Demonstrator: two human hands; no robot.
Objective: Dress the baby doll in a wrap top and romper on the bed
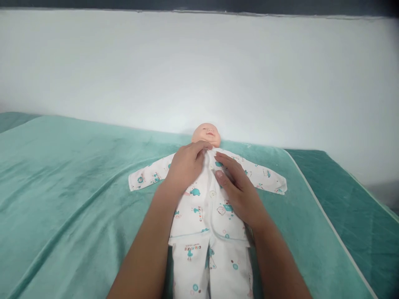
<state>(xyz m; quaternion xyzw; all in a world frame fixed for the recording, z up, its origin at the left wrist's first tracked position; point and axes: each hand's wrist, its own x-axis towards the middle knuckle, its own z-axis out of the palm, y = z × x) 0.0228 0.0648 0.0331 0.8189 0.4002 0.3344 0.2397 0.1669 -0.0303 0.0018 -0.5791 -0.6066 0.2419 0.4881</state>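
Observation:
A baby doll point(206, 133) lies on its back with its head toward the wall. It is dressed in a white printed baby shirt point(196, 207) with sleeves stretched out to both sides, and matching baby pants point(230, 265) lie below. My left hand point(188, 162) is at the collar, its fingers bent over the shirt's front edge just under the doll's chin. On the other side of the front opening, my right hand point(238, 187) rests on the shirt's chest, thumb apart from the fingers. A button point(212, 193) shows on the front strip between the hands.
A light green blanket point(77, 178) with soft creases lies under the doll. To the right, beyond its pale edge, is a darker green cover point(352, 203). A white wall point(199, 70) stands directly behind the doll's head.

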